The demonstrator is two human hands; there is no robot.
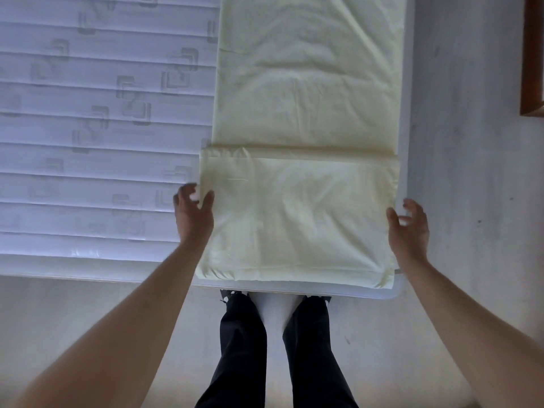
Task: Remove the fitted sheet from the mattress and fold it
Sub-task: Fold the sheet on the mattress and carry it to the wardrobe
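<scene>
Sheet [300, 213] noted: pale yellow, off the mattress [97, 128] corners and lying on top of it as a long folded strip along the right side of the bed. We record that the near end of the strip is turned back over itself, forming a thicker rectangular panel whose front edge reaches the foot edge of the mattress.

Left hand [192, 214]: we find it at the left border of the folded panel. Its fingers [188, 191] are curled and the thumb is set against them, pinching the edge of the cloth.

Right hand [409, 225]: we find it at the right border of the panel, just beside the cloth. Its fingers [415, 206] are spread and loosely bent, with a clear gap to the thumb; we cannot tell whether the thumb tip touches the fabric, and nothing is clasped in it.

Mattress surface left of the strip is bare, white, quilted in bands with a square pattern. We observe the person's dark trouser legs [244, 348] on the pale floor [471, 142] at the foot of the bed, and a brown wooden frame [531, 69] at the far right.
</scene>
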